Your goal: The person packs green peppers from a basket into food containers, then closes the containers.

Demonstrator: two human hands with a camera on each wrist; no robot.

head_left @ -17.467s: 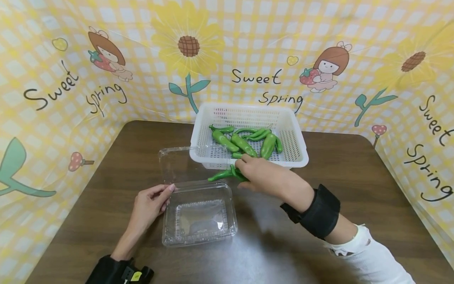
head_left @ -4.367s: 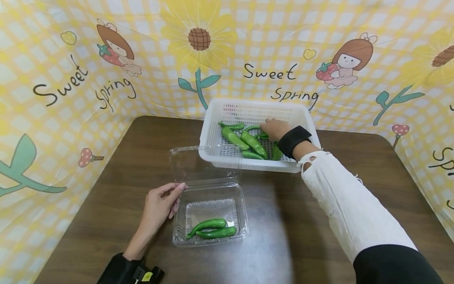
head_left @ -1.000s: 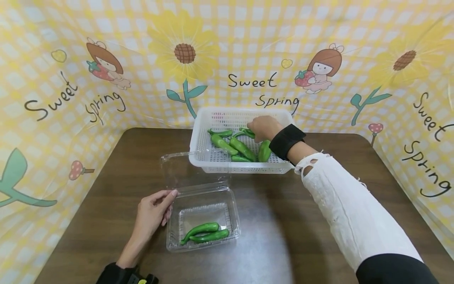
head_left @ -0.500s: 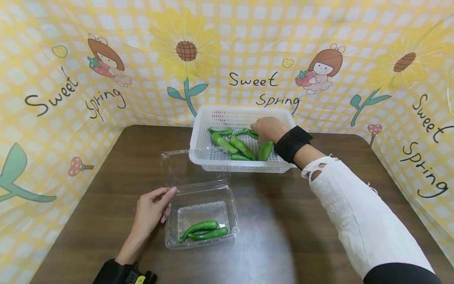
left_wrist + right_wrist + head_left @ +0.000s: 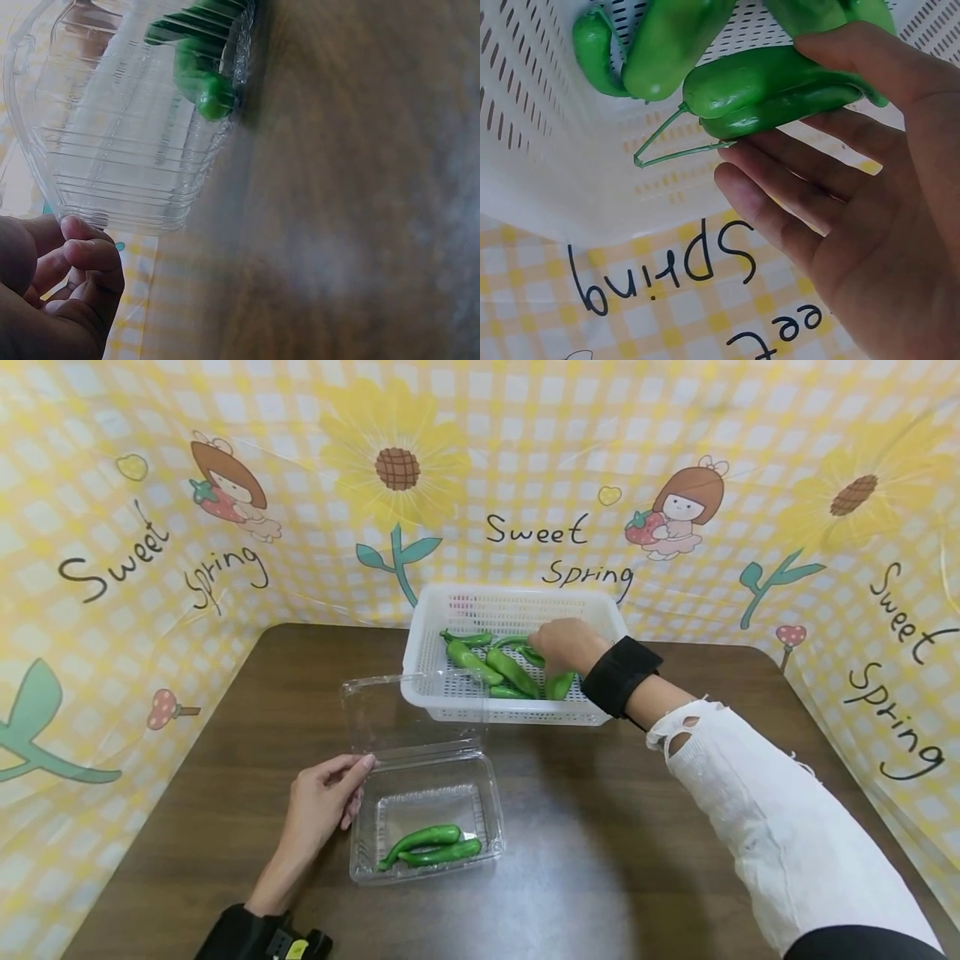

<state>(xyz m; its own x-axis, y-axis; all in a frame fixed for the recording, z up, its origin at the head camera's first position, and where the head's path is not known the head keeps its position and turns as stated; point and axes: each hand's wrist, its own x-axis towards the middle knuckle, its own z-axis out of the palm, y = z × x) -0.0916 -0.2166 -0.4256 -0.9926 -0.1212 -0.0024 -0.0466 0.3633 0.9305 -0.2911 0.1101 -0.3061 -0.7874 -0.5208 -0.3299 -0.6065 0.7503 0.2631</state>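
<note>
Presently the right hand (image 5: pixel 564 643) is inside the white basket (image 5: pixel 517 602), at the far side of the bench (image 5: pixel 660 827), thumb and fingers pinching a pair of green peppers (image 5: pixel 780 90) that lie side by side; the right wrist view shows the thumb over them, the fingers under, and their thin stems trailing off toward the basket wall. More peppers (image 5: pixel 480 662) lie loose in the basket just left of that hand. Left hand (image 5: pixel 324 806) rests against the near-left corner of the clear clamshell box (image 5: pixel 427 822), fingers lightly curled on its rim, steadying rather than gripping hard; the left wrist view shows the fingertips (image 5: pixel 90 251) at the ribbed plastic edge. The box's hinged lid (image 5: pixel 405 714) stands open on the side away from the left hand, leaning toward the basket. Two peppers in the box (image 5: pixel 431 847) already lie along its near wall, just right of the left hand. Judgement: the step in hand is the pick, a grasp made but the peppers not yet lifted clear of the basket. The next move would call for raising them over the basket rim, carrying them back toward the left hand, past the upright lid, and laying them lengthwise beside the two in the box, with the left hand keeping the light box from sliding.
</note>
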